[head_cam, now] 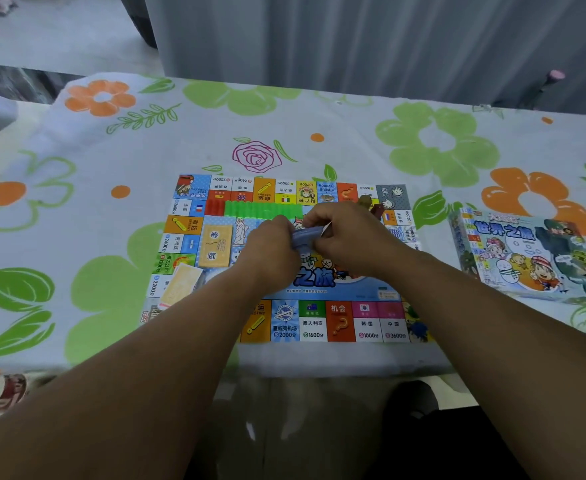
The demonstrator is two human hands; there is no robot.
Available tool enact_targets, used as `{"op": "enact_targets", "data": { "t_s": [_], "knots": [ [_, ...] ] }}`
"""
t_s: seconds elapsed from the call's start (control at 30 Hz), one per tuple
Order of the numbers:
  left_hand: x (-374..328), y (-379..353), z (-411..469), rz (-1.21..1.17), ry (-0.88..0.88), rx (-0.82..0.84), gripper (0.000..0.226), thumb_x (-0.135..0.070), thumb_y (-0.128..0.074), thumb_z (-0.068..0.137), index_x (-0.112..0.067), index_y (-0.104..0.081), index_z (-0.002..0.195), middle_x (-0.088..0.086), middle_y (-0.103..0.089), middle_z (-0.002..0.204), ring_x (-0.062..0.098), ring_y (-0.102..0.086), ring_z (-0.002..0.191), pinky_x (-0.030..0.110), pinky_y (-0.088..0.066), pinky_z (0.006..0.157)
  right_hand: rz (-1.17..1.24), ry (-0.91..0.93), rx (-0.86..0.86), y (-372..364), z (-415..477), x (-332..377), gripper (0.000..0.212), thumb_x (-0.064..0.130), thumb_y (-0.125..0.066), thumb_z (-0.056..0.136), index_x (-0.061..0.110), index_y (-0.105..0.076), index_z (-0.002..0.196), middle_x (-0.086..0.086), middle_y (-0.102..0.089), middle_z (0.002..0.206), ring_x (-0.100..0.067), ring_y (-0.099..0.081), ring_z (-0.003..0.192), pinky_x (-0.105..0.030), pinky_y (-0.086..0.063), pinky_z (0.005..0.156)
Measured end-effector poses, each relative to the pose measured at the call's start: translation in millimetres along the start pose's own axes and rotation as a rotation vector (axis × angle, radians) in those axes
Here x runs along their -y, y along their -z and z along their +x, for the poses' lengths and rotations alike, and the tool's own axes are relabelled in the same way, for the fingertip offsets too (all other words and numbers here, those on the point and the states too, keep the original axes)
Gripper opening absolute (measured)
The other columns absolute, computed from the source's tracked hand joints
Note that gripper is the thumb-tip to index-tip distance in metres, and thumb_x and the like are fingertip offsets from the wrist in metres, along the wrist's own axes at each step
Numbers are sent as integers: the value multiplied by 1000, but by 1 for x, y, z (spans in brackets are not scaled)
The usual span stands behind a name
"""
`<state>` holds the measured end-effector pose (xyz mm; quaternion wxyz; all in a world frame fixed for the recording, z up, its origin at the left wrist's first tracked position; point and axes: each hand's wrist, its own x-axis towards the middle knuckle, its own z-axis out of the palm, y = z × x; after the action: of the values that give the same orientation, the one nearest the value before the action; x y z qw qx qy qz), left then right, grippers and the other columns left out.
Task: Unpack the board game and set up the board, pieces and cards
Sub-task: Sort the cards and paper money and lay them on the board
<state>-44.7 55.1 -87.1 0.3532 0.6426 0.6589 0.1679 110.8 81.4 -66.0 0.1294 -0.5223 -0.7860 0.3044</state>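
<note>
Left grip [270, 252], right grip [352, 237] — bluish card stack [306, 233]

Count from the head camera: two hands, one board, one box, three card bundles.

I count one printed paper game board [319, 323] on one flower-patterned table [319, 109], and one illustrated cardboard game box [527, 258]. Two hands are in view, a left hand [267, 251] and a right hand [347, 237], both gripping one bluish bundle of cards [307, 233]. I see two more stacks, one yellow card deck [215, 245] and one paler yellow stack [180, 285]. There is one row of green plastic pieces [263, 209] and one cluster of red plastic pieces [214, 206], both too blurred for me to count singly.
</note>
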Motion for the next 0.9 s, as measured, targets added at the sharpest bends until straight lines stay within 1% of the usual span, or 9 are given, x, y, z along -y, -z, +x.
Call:
{"op": "enact_targets", "data": {
  "t_s": [0.1,0.23,0.37,0.47,0.57,0.67,0.73,0.8,0.9],
  "knots": [
    [-1,-3,2,-26,-13,5,19,-6,-54,96,-4,-54,114,18,-59,101,28,-52,82,34,-39,64,-1,25,-7,2,0,3,17,5,-64,85,16,-71,96,-1,-67,86,-17,-59,73,-34,-48,66],
    [-3,-4,4,-43,16,11,15,-5,-49,98,-3,-52,112,7,-50,85,21,-47,73,28,-31,52,29,-2,-11,1,1,4,19,5,-58,88,14,-72,96,2,-62,77,-10,-52,63,-29,-40,59],
    [-5,-3,4,-104,61,38,11,-5,-47,98,-5,-51,109,4,-48,79,15,-44,65,28,-32,52,28,-3,3,-2,2,4,19,9,-55,92,17,-72,96,-4,-66,84,-16,-55,67,-39,-50,67],
    [-9,4,4,-202,85,59,16,-4,-50,95,-4,-57,109,12,-62,93,20,-53,71,30,-42,57,36,-8,-33,2,2,6,18,7,-55,93,15,-70,99,-5,-67,87,-20,-62,75,-44,-55,72],
    [-13,16,2,-433,145,66,24,-6,-56,91,-9,-68,110,14,-72,102,30,-66,86,41,-53,77,219,-83,-63,11,1,10,17,2,-59,95,13,-67,106,-17,-66,86,-20,-69,69,-47,-61,72],
    [-15,24,-3,-543,262,121,25,-10,-59,90,-2,-65,112,17,-69,100,28,-62,82,34,-50,68,397,-111,-45,18,-2,12,23,-4,-61,94,10,-64,111,-15,-57,70,-17,-67,58,-42,-62,66],
    [-15,24,-8,-679,325,232,27,-12,-55,93,-4,-63,117,18,-71,104,27,-66,85,30,-54,62,449,-109,-38,20,-4,14,25,-6,-62,93,7,-66,114,-9,-59,62,-20,-66,59,-41,-62,64],
    [-17,24,-13,-816,341,331,24,-11,-47,98,-7,-64,115,15,-73,98,27,-72,85,30,-56,58,484,-109,-48,21,-5,16,26,-7,-62,92,7,-68,113,-8,-62,61,-21,-66,60,-43,-61,64],
    [-20,24,-16,-937,348,373,26,-7,-42,99,-2,-65,111,18,-74,95,30,-75,83,32,-60,59,490,-95,-67,20,-5,16,28,-8,-63,91,7,-69,114,-11,-61,63,-20,-67,61,-38,-60,64]
  ]
}}
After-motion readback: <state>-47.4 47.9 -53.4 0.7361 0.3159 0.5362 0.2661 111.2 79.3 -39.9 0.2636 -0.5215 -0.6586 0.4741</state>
